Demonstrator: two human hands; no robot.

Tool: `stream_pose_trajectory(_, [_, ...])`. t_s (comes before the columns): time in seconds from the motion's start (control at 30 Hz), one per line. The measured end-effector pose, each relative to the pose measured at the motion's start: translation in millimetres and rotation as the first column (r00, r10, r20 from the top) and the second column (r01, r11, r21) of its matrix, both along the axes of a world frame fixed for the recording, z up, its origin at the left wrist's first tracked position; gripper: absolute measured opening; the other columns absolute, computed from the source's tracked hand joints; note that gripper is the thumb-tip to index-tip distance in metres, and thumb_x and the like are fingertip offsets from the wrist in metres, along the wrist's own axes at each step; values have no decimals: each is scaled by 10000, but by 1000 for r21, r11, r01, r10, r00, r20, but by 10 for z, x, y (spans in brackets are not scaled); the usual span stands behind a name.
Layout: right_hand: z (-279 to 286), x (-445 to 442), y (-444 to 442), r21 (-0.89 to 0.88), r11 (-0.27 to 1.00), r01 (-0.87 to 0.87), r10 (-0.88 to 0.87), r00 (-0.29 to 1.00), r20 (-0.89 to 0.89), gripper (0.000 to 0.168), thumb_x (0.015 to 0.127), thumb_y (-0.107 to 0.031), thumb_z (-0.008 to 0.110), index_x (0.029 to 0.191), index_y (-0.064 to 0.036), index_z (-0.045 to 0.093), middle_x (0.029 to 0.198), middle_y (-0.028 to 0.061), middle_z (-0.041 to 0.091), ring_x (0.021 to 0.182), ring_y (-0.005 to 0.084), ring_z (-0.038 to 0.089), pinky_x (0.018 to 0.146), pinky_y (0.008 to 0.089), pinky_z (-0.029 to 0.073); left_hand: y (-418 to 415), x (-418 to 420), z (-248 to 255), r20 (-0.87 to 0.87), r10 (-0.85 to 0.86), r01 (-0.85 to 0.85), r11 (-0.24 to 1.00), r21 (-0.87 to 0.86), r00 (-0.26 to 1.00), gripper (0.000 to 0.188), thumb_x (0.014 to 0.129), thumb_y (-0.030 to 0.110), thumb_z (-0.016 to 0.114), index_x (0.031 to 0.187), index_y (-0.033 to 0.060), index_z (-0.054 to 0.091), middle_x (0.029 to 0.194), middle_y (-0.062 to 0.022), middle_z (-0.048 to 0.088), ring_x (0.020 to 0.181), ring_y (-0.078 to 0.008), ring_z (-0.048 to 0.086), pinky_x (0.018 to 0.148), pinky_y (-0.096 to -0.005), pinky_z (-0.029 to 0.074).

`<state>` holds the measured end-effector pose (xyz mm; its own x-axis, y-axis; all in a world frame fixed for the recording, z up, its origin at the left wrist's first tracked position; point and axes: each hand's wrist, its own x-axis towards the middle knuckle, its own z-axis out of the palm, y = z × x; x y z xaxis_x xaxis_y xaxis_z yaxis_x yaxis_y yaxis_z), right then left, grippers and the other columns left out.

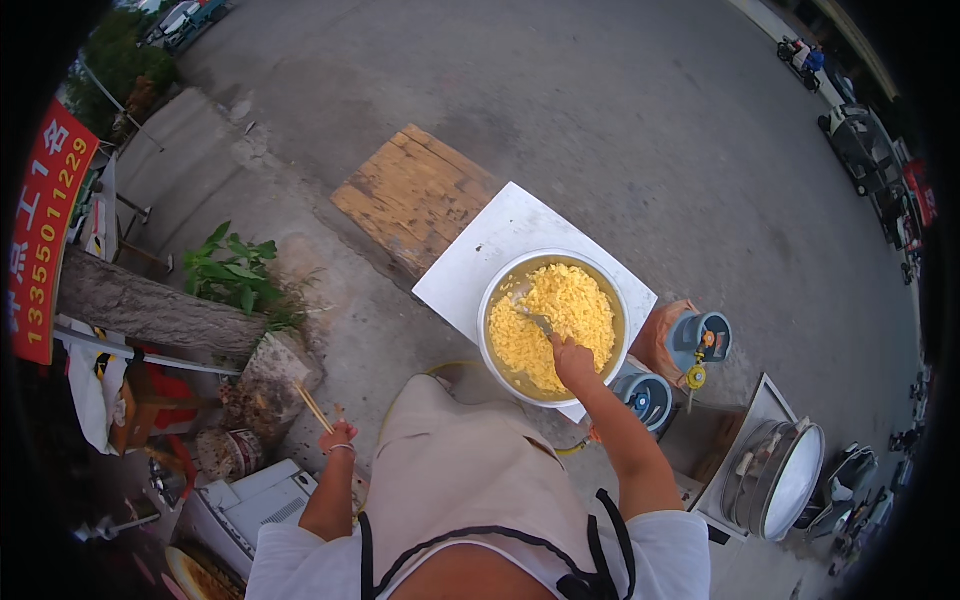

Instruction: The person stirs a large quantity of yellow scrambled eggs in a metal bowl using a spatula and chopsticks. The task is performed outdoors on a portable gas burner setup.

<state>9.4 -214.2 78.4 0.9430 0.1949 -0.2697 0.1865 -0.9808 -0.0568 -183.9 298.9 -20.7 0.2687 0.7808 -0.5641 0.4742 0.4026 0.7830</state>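
A large round metal basin [486, 352] stands on a white square board [480, 251]. Crumbled yellow food that looks like scrambled egg [570, 292] lies in it, parted by a groove near the middle. My right hand [576, 364] reaches over the basin's near side and grips a metal spoon [538, 322], whose bowl is down in the food. Off to the left, away from the basin, my left hand [339, 437] holds a pair of wooden chopsticks [313, 407] over the pavement.
A worn wooden board [420, 191] adjoins the white board. Gas cylinders [679, 337] stand at the right, near stacked round metal steamers or sieves [780, 476]. At the left are a tree trunk [157, 304], a leafy plant [236, 270], a white appliance [255, 502] and a red banner bearing writing [49, 232].
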Motion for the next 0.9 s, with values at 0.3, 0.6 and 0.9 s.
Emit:
stream_pose_trajectory(0.3, [731, -700, -561, 183, 964, 193, -180, 980, -84, 396, 824, -88, 475, 1214, -146, 506, 872, 176, 604, 726, 367, 622, 634, 448, 505, -203, 296, 1, 21, -87, 87, 995, -38, 996, 107, 778, 8, 653, 839, -40, 579, 727, -119, 606, 584, -187, 613, 495, -293, 570])
stream_pose_trajectory(0.6, [-107, -455, -784, 561, 678, 476, -595, 803, 38, 273, 783, -69, 469, 1041, -8, 536, 807, 267, 591, 790, 439, 584, 707, 466, 465, -167, 459, 69, 58, -107, 111, 992, -67, 993, 130, 789, 13, 651, 890, -19, 576, 753, -106, 613, 599, -181, 617, 497, -278, 570])
stream_pose_trajectory(0.9, [-959, -19, -202, 648, 567, 508, -563, 814, -145, 120, 808, -56, 427, 898, -9, 491, 727, 237, 585, 625, 365, 605, 545, 463, 468, -101, 423, 202, -21, -110, 110, 994, -15, 994, 101, 785, 7, 662, 832, -33, 583, 691, -98, 600, 540, -168, 593, 483, -275, 563])
